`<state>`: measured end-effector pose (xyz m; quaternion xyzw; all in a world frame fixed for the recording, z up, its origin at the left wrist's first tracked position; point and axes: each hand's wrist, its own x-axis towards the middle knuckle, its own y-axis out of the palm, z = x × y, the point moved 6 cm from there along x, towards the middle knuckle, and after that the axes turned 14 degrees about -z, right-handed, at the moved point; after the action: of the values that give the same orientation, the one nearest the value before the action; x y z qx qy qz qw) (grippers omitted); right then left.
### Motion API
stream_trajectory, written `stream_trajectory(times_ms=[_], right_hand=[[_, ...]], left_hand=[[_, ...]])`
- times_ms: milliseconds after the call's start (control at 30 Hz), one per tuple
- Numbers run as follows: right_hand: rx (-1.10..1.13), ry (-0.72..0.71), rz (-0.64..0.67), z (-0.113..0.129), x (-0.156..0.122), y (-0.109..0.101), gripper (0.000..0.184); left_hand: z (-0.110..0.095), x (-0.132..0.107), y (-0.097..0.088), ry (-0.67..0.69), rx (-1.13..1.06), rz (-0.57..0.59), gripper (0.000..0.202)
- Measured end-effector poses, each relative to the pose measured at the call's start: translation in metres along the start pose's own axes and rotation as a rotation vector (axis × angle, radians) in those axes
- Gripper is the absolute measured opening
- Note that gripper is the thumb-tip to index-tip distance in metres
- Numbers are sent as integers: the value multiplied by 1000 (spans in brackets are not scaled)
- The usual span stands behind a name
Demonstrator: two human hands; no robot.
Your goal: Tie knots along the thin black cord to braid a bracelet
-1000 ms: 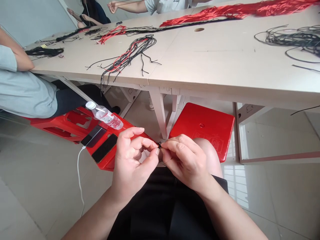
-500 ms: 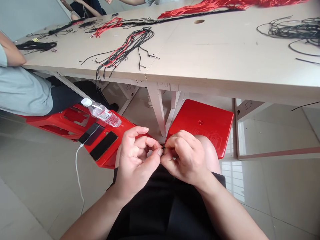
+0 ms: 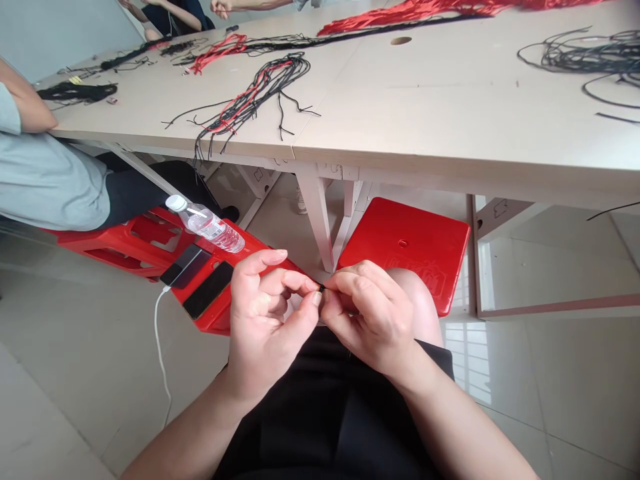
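Note:
Above my lap, my left hand [image 3: 273, 317] and my right hand [image 3: 369, 313] meet fingertip to fingertip. Between them a short bit of black cord [image 3: 321, 289] shows, pinched by thumb and forefinger on both sides. Most of the cord is hidden by the fingers, and whether it carries a knot is too small to tell. My left hand's outer fingers are loosely curled, while those of the right fold into the palm. On the table beyond lies a bundle of black and red cords [image 3: 255, 93], its loose ends hanging over the edge.
A red stool [image 3: 405, 247] stands ahead under the table [image 3: 425, 127]. At left, another red stool [image 3: 213, 323] bears a water bottle [image 3: 207, 223], a phone [image 3: 207, 291] and a dark device with a white cable [image 3: 185, 265]. A person in a grey shirt [image 3: 50, 180] sits at left.
My hands have shifted slightly left, and a little more black cord shows between the fingertips. Both pinches hold. Across the table, another person's hand has come further into view.

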<state>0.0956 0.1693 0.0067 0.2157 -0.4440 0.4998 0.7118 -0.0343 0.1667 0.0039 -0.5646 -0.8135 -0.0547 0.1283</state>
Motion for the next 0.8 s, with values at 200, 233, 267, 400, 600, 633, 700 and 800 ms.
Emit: stream_trajectory(times_ms=[200, 233, 267, 400, 600, 633, 700, 800], right_hand=[[-135, 41, -35, -9, 4, -8, 18], [-126, 55, -47, -9, 6, -9, 18], [-101, 60, -53, -7, 7, -10, 18], [3, 36, -25, 2, 5, -7, 14], [-45, -2, 5, 0, 1, -3, 13], [-45, -3, 7, 0, 2, -3, 14], [-25, 23, -13, -2, 4, -3, 17], [9, 96, -58, -5, 6, -4, 18]], left_hand=[[-7, -3, -1, 89, 6, -28, 46], [-8, -3, -2, 101, 13, -42, 46], [-9, -2, -2, 115, 21, -49, 46], [-10, -3, 0, 158, 36, -30, 48], [-13, -7, 2, 343, 129, 21, 54], [-13, -7, 3, 344, 130, 35, 54], [-9, -6, 5, 260, 87, 47, 52], [1, -4, 7, 50, -18, 43, 47]])
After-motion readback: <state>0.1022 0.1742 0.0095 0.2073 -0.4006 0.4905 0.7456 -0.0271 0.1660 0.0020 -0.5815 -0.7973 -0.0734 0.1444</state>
